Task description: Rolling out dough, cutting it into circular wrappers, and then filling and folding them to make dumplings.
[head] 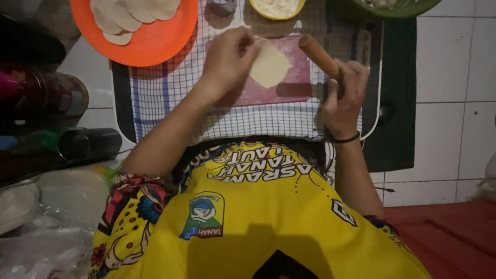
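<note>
Thin pale dough round (268, 66) on pink board (289, 85), left hand (227, 62) pinching its edge; right hand (345, 93) gripping wooden rolling pin (319, 54)

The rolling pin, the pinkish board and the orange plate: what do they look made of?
Rolling pin: likely wood, a plain matte brown cylinder. Board: probably plastic, flat, even pink with a dull surface, though the dim light leaves this open. Orange plate: seemingly plastic, uniform bright colour with a smooth, slightly glossy face.
</note>
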